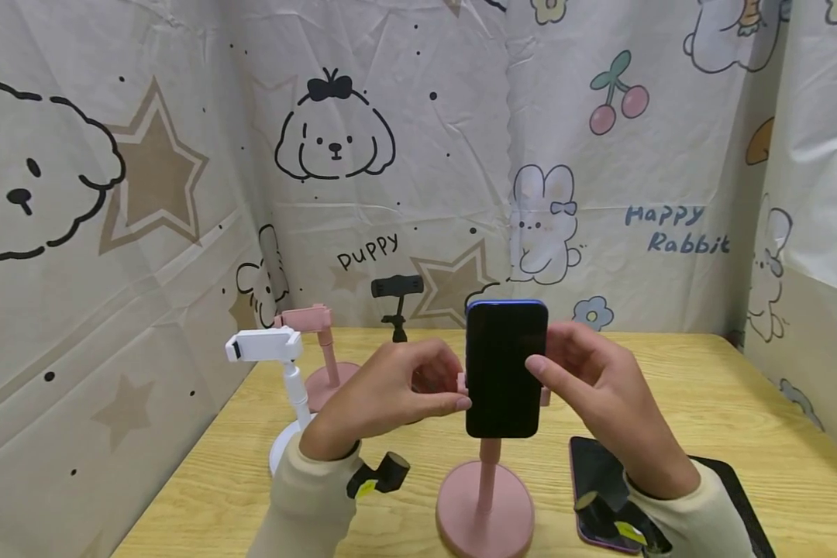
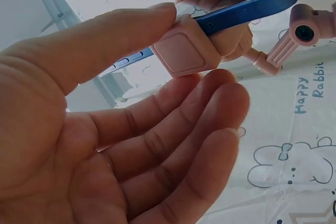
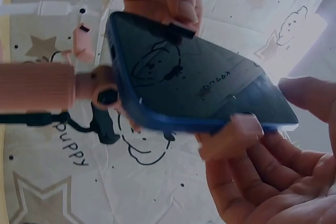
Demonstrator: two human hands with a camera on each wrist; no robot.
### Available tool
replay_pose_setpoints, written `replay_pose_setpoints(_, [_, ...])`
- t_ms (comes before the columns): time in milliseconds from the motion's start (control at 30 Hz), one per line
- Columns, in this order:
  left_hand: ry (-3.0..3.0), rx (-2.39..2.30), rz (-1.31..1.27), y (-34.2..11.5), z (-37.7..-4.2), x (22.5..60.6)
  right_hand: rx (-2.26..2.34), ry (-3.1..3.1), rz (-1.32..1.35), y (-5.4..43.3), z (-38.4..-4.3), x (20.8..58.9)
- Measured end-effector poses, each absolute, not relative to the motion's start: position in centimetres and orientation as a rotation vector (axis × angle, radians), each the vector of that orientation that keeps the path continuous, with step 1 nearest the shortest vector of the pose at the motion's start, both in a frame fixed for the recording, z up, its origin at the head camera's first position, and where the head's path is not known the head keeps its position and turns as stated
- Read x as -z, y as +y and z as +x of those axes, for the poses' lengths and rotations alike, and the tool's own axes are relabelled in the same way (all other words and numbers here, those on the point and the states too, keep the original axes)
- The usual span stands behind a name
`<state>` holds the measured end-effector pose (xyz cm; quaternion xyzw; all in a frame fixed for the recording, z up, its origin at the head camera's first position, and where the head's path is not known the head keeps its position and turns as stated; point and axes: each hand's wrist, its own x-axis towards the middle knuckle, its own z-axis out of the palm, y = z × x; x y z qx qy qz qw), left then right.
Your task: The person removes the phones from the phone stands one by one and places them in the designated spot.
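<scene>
A blue-edged smartphone [image 1: 505,372] stands upright, its black screen facing me, in the clamp [image 2: 186,53] of a pink phone stand [image 1: 484,508]. My left hand [image 1: 397,387] pinches the clamp's left end, thumb in front and fingers behind. At the phone's right side my right hand [image 1: 600,387] holds its edge, with the thumb on the screen side and the other fingers behind. In the right wrist view, the clamp's other pink end [image 3: 231,137] overlaps the phone's long edge. The back of the clamp is hidden behind the phone in the head view.
On the left of the wooden table [image 1: 202,465] stand a white phone stand [image 1: 265,345] and another pink stand [image 1: 307,318]. A black stand [image 1: 397,287] is farther back. Under my right forearm lie a second phone [image 1: 593,457] and a flat black thing [image 1: 732,484].
</scene>
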<state>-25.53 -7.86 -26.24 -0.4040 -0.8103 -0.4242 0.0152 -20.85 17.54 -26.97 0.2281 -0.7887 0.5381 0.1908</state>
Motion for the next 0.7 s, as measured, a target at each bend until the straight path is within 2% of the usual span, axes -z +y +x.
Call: replay_pose_setpoints(700, [-2.508,1.363,-1.252,-7.6,-25.5,26.5,-1.692,-2.168,0.559,16.2,-21.1,27.8])
